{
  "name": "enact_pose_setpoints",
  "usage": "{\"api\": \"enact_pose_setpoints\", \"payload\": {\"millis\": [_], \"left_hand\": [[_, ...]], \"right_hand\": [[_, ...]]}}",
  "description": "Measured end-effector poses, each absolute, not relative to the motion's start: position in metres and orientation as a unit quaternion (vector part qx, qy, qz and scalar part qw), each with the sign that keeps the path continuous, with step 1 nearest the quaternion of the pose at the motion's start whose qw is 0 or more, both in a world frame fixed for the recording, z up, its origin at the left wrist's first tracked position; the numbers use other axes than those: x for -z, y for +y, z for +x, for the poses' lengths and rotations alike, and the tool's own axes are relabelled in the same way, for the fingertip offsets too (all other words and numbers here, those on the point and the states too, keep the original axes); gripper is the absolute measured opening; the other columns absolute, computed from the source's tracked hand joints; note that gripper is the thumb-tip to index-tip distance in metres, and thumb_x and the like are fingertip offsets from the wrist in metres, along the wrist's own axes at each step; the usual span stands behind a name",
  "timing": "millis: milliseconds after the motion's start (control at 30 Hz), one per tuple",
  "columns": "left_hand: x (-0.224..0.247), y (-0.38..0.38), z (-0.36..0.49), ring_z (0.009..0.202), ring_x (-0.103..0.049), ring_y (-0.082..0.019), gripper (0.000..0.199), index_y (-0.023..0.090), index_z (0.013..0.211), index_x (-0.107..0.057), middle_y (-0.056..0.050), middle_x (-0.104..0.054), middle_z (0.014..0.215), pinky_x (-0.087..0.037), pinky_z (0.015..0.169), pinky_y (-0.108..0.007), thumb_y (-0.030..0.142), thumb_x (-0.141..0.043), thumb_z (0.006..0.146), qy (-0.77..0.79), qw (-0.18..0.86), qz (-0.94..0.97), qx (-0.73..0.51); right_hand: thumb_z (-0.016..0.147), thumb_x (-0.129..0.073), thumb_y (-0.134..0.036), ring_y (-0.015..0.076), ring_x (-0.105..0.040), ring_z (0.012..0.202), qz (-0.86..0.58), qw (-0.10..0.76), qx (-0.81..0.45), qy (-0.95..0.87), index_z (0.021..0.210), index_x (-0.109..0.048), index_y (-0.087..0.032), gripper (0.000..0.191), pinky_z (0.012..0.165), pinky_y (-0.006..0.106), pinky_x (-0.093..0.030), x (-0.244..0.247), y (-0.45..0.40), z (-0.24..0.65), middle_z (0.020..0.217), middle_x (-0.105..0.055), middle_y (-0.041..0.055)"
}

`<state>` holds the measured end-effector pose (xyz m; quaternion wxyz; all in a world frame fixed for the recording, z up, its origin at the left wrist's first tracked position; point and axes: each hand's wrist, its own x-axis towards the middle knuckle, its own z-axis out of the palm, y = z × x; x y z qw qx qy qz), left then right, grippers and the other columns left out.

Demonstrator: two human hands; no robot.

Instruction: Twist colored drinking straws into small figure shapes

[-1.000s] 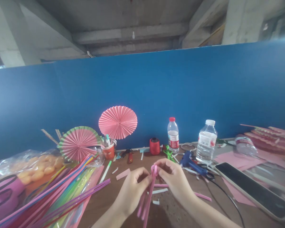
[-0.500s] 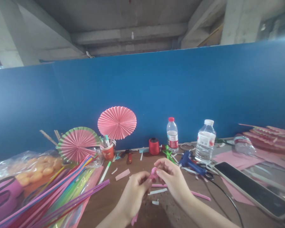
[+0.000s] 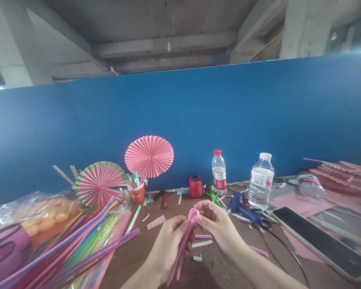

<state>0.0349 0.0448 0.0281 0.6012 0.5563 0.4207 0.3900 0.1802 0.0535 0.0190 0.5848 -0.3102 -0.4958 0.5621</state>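
Observation:
A pink pipe cleaner, bent into a small loop at its top, sits between my two hands above the brown table. My left hand is closed, thumb and fingers pinching it below the loop, and two long strands hang down past that hand. On the other side of the loop, my right hand pinches its edge with thumb and forefinger. Beneath and behind the hands lie another pink pipe cleaner and a white paper strip.
Bundled coloured pipe cleaners lie at left, near a pen cup and pleated paper fans. A blue glue gun, water bottles, a red thread spool and a phone are behind and right.
The pink loop has turned upward and shows more plainly between my fingers. Its two strands now hang in front of my left hand. Both hands stay in nearly the same place.

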Motion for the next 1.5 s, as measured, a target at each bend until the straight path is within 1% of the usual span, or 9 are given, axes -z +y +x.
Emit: {"api": "enact_pose_setpoints", "payload": {"millis": [133,267,433,600,867,1067,1233,1367,1500], "left_hand": [[-0.028,0.047,0.035,0.052,-0.05,-0.012,0.035,0.015,0.074,-0.055,0.002,-0.051,0.058,-0.038,0.049,-0.022,0.046,-0.04,0.081,0.441,0.527,0.624,-0.373],[-0.027,0.051,0.028,0.055,-0.051,-0.014,0.034,0.018,0.071,-0.055,0.002,-0.051,0.057,-0.037,0.054,-0.024,0.039,-0.032,0.085,0.48,0.297,0.742,-0.361],[-0.028,0.061,0.013,0.065,-0.052,-0.015,0.025,0.021,0.076,-0.056,0.0,-0.057,0.067,-0.036,0.061,-0.024,0.025,-0.033,0.086,0.488,0.091,0.817,-0.294],[-0.024,0.071,0.004,0.069,-0.053,-0.015,0.023,0.021,0.081,-0.058,-0.001,-0.059,0.074,-0.037,0.064,-0.025,0.015,-0.035,0.084,0.459,0.004,0.851,-0.255],[-0.025,0.079,-0.01,0.073,-0.055,-0.015,0.023,0.021,0.086,-0.061,-0.001,-0.062,0.074,-0.039,0.064,-0.025,0.009,-0.043,0.079,0.407,-0.05,0.885,-0.222],[-0.024,0.087,-0.019,0.072,-0.056,-0.015,0.024,0.022,0.089,-0.061,0.0,-0.064,0.076,-0.041,0.064,-0.025,0.008,-0.044,0.079,0.403,-0.071,0.88,-0.241],[-0.014,0.095,-0.026,0.074,-0.057,-0.014,0.027,0.022,0.089,-0.062,0.0,-0.065,0.079,-0.042,0.067,-0.024,0.006,-0.044,0.077,0.401,-0.051,0.873,-0.271],[-0.012,0.099,-0.028,0.074,-0.056,-0.014,0.023,0.022,0.088,-0.063,-0.001,-0.065,0.077,-0.041,0.069,-0.024,0.01,-0.045,0.078,0.426,-0.03,0.862,-0.271],[-0.023,0.094,-0.023,0.077,-0.056,-0.016,0.02,0.024,0.085,-0.064,0.0,-0.065,0.08,-0.039,0.069,-0.025,0.02,-0.044,0.08,0.468,0.065,0.85,-0.231]], "right_hand": [[0.068,-0.066,-0.031,0.0114,-0.055,0.063,-0.261,0.584,-0.603,-0.476,0.082,-0.052,-0.018,0.023,0.057,0.022,-0.042,-0.013,0.055,0.18,0.075,-0.062,0.0011],[0.072,-0.059,-0.029,0.0093,-0.052,0.051,-0.259,0.573,-0.652,-0.424,0.08,-0.049,-0.019,0.016,0.047,0.02,-0.039,-0.006,0.057,0.178,0.061,-0.053,-0.0043],[0.068,-0.061,-0.03,0.001,-0.023,0.029,-0.298,0.507,-0.698,-0.409,0.082,-0.051,-0.019,0.021,0.03,0.014,-0.014,0.003,0.065,0.182,0.047,-0.039,-0.0111],[0.07,-0.058,-0.037,0.0027,-0.028,0.027,-0.36,0.439,-0.654,-0.5,0.061,-0.054,-0.014,0.025,0.029,0.016,-0.016,0.004,0.071,0.189,0.038,-0.041,-0.0082],[0.068,-0.059,-0.034,0.0031,-0.028,0.031,-0.44,0.338,-0.549,-0.625,0.059,-0.062,-0.014,0.023,0.032,0.017,-0.015,0.001,0.075,0.209,0.041,-0.047,-0.0051],[0.069,-0.056,-0.029,0.0055,-0.038,0.036,-0.491,0.285,-0.449,-0.69,0.062,-0.063,-0.012,0.02,0.036,0.017,-0.025,-0.005,0.084,0.226,0.046,-0.053,-0.002],[0.071,-0.055,-0.03,0.0071,-0.043,0.042,-0.456,0.286,-0.434,-0.722,0.062,-0.062,-0.012,0.021,0.041,0.017,-0.029,-0.014,0.082,0.23,0.048,-0.055,-0.0014],[0.072,-0.053,-0.028,0.0062,-0.038,0.038,-0.472,0.255,-0.433,-0.724,0.062,-0.059,-0.014,0.019,0.037,0.017,-0.025,-0.016,0.082,0.234,0.047,-0.053,-0.0026],[0.075,-0.049,-0.021,0.0096,-0.048,0.046,-0.486,0.248,-0.312,-0.778,0.065,-0.06,-0.016,0.017,0.046,0.02,-0.034,-0.016,0.083,0.236,0.054,-0.058,-0.0012]]}}
